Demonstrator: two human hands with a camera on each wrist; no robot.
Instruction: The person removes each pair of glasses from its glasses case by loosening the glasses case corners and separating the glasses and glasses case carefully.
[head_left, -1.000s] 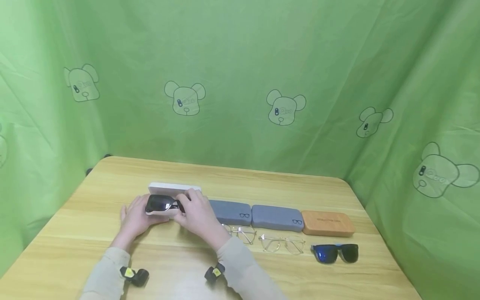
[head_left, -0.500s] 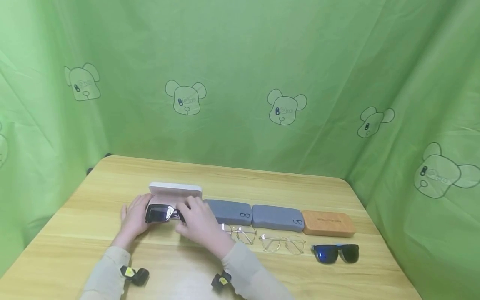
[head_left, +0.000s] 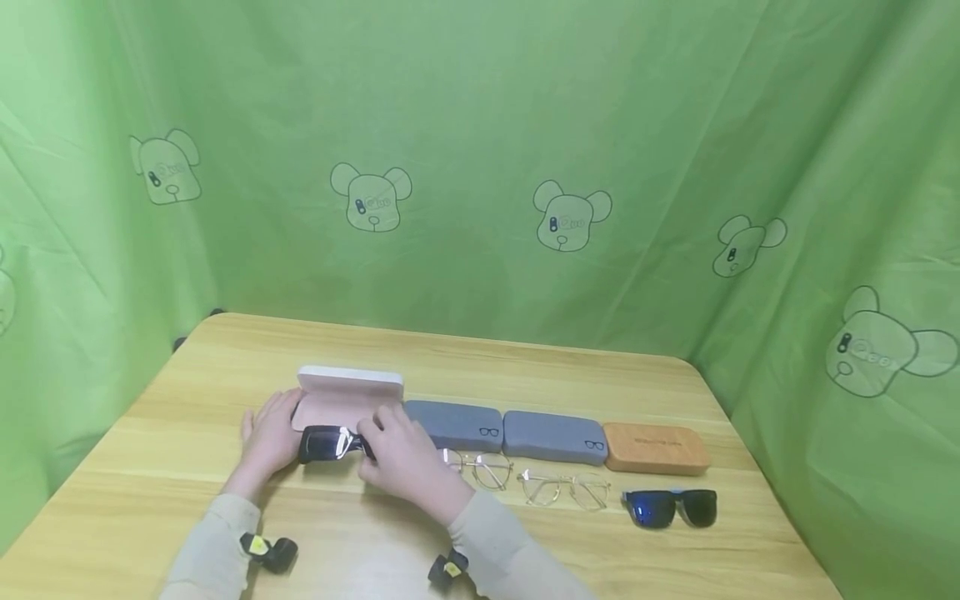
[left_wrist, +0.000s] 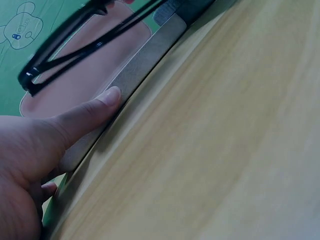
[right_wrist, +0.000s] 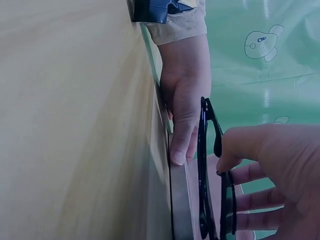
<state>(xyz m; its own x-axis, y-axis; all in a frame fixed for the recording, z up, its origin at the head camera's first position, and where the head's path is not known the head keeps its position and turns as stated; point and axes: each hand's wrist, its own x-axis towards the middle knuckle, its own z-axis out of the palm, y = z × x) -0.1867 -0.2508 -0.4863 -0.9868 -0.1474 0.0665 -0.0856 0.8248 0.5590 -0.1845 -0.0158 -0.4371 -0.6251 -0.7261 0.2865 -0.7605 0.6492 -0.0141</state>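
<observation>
An open glasses case (head_left: 349, 377) with a white lid edge and pink lining stands at the table's left. My left hand (head_left: 272, 435) grips its left end; in the left wrist view the thumb (left_wrist: 95, 109) lies along the front wall (left_wrist: 142, 62). My right hand (head_left: 408, 458) pinches black sunglasses (head_left: 321, 444) by their right side, lenses towards me. They hang over the front edge of the case, apart from its lining. In the right wrist view the folded temples (right_wrist: 202, 170) stand beside thumb and fingers.
Right of the open case lie two blue-grey glasses cases (head_left: 457, 422) and a wood-look orange case (head_left: 656, 447) in a row. In front of them are two pairs of gold-rimmed glasses (head_left: 491, 471) and blue-lensed sunglasses (head_left: 670, 507). Green curtains (head_left: 465, 275) enclose the table.
My right hand has drawn the black sunglasses down and towards me, from over the case's inside to its front edge, uncovering the pink lining. The left hand stays at the case.
</observation>
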